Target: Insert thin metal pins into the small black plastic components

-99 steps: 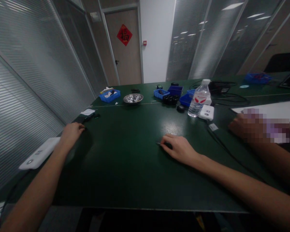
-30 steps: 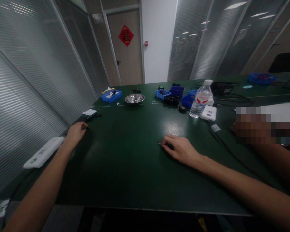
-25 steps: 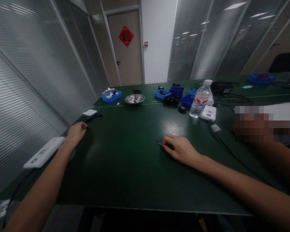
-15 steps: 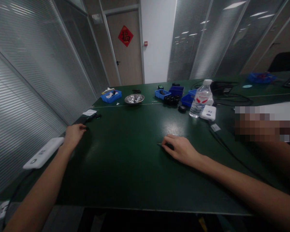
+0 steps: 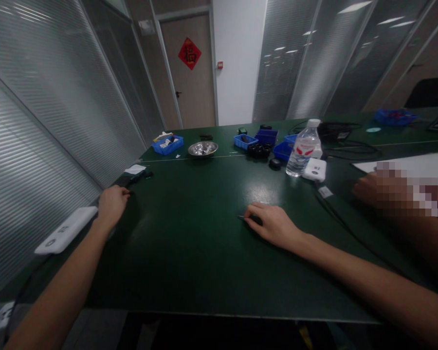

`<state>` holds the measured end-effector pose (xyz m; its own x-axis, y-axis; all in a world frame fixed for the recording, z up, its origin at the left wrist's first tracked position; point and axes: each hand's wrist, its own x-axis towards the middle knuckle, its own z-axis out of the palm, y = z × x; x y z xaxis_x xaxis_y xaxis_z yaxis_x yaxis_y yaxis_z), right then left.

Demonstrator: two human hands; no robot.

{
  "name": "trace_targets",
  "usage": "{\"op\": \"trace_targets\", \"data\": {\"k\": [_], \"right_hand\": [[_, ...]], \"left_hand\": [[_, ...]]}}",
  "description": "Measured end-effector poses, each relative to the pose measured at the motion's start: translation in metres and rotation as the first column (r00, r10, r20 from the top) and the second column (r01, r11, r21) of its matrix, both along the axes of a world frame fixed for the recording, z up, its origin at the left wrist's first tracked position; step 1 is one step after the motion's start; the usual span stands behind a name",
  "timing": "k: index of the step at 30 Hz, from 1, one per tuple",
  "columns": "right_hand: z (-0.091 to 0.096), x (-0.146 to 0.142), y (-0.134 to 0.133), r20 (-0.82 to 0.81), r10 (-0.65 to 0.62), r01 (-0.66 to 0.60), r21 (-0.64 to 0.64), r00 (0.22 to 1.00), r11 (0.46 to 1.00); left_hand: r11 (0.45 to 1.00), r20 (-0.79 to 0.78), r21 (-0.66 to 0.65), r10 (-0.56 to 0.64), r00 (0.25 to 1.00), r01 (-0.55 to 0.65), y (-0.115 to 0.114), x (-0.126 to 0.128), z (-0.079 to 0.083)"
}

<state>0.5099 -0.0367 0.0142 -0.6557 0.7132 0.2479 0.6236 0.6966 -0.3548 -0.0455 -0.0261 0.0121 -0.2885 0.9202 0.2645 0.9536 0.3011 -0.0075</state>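
My left hand (image 5: pixel 113 203) rests near the table's left edge, with its fingers pinched together. A small dark item seems to be at the fingertips, too small and dim to name. Just beyond it lie several black objects (image 5: pixel 136 178) and a white paper slip (image 5: pixel 135 169). My right hand (image 5: pixel 269 222) lies low on the dark green table (image 5: pixel 182 253), its fingers closed round a slim dark tool (image 5: pixel 241 217). The tool's thin tip points left past the fingers; the rest is mostly covered, so a pen or a screwdriver cannot be told apart.
Beside my left forearm sits a white flat box (image 5: pixel 66 231) with a cable. Farther back stand a blue bin (image 5: pixel 168 145), a metal bowl (image 5: pixel 203 149) and blue trays (image 5: pixel 245 141). A water bottle (image 5: pixel 303 148) is at right, near another person's hand (image 5: pixel 367 187).
My left hand has shifted very slightly, and the dark item at its fingertips shows less. My right hand stays put. The other person's hand has moved, uncovering part of the white sheet.
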Motion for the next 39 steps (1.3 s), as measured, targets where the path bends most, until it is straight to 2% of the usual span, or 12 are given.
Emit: {"op": "trace_targets", "data": {"k": [10, 20, 25, 30, 33, 35, 37, 39], "right_hand": [[0.002, 0.000, -0.001, -0.018, 0.007, -0.007, -0.006, 1.000, 1.000], [-0.002, 0.000, 0.001, -0.003, 0.006, -0.006, 0.016, 1.000, 1.000], [-0.003, 0.001, 0.002, -0.008, 0.010, -0.010, 0.018, 1.000, 1.000], [-0.001, 0.001, 0.001, -0.027, 0.014, -0.014, -0.013, 1.000, 1.000], [0.000, 0.000, 0.001, -0.032, 0.019, -0.019, -0.008, 0.999, 1.000], [0.000, -0.001, 0.001, -0.036, 0.021, -0.021, -0.002, 0.999, 1.000], [0.000, -0.002, 0.001, -0.035, 0.026, -0.026, 0.006, 0.999, 1.000], [-0.001, -0.004, 0.000, -0.030, 0.035, -0.034, 0.015, 0.999, 0.999]], "left_hand": [[0.998, -0.066, -0.039, 0.042, 0.997, -0.045, 0.000, 0.018, 0.002], [0.997, 0.004, -0.078, -0.006, 1.000, 0.006, 0.007, 0.004, 0.009], [0.999, 0.012, -0.053, -0.008, 1.000, 0.009, 0.002, 0.002, 0.004], [0.999, 0.008, 0.014, -0.046, 0.999, 0.046, 0.003, 0.014, 0.002], [0.992, 0.165, -0.006, -0.123, 0.979, 0.126, 0.007, 0.036, 0.007], [0.967, 0.291, -0.020, -0.238, 0.927, 0.255, 0.007, 0.063, 0.011], [0.903, 0.391, -0.004, -0.394, 0.832, 0.429, 0.002, 0.103, 0.015], [0.792, 0.499, 0.023, -0.538, 0.679, 0.610, -0.006, 0.152, 0.016]]}}
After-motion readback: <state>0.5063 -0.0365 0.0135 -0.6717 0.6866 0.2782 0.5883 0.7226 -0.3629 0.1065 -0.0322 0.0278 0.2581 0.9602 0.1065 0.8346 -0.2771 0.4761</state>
